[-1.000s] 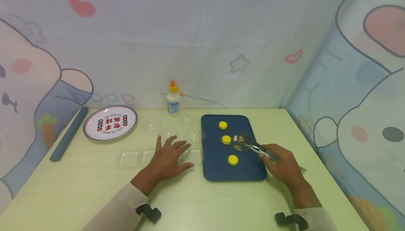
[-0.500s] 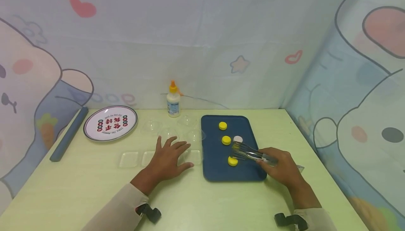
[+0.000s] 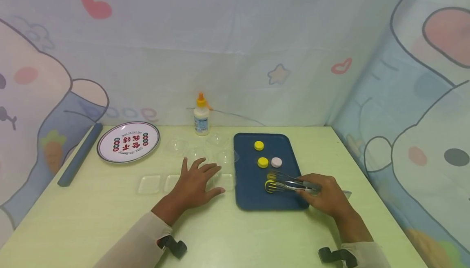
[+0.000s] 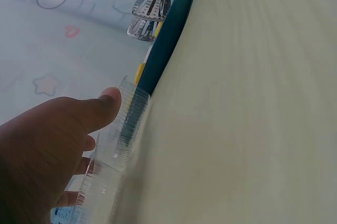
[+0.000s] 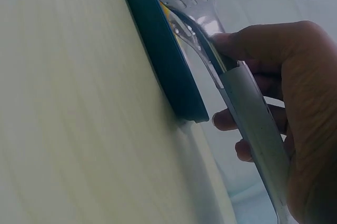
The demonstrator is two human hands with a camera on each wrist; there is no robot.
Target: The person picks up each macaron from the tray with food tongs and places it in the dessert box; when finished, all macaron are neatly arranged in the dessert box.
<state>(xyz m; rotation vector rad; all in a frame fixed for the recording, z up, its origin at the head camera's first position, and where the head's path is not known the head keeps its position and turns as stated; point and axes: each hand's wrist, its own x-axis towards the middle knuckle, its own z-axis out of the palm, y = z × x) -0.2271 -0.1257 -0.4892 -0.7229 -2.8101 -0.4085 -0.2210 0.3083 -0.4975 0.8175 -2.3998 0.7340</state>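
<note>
My right hand point(image 3: 324, 192) grips metal tongs point(image 5: 253, 119), thumb on one arm and fingers round the other. Their slotted ends lie over the front yellow macaron point(image 3: 269, 186) on a dark blue tray point(image 3: 253, 204), partly covering it in the head view. Two more yellow macarons, one at the back point(image 3: 258, 145) and one in the middle point(image 3: 262, 162), and a pale pink macaron point(image 3: 276, 162) sit farther back. My left hand point(image 3: 198, 184) rests with spread fingers over a clear plastic container point(image 3: 149, 184); in the left wrist view its thumb reaches the container's ridged edge point(image 4: 134, 95).
A white bottle with an orange tip point(image 3: 201, 119) stands at the back. To the left are a printed oval plate point(image 3: 128, 142) and a long blue-grey bar point(image 3: 80, 156). A patterned cloth backdrop point(image 3: 165, 47) closes the table's far side.
The tongs have moved from the pale pink macaron toward the front of the tray, down to the front yellow one. The pink macaron now shows fully. My left hand has stayed put.
</note>
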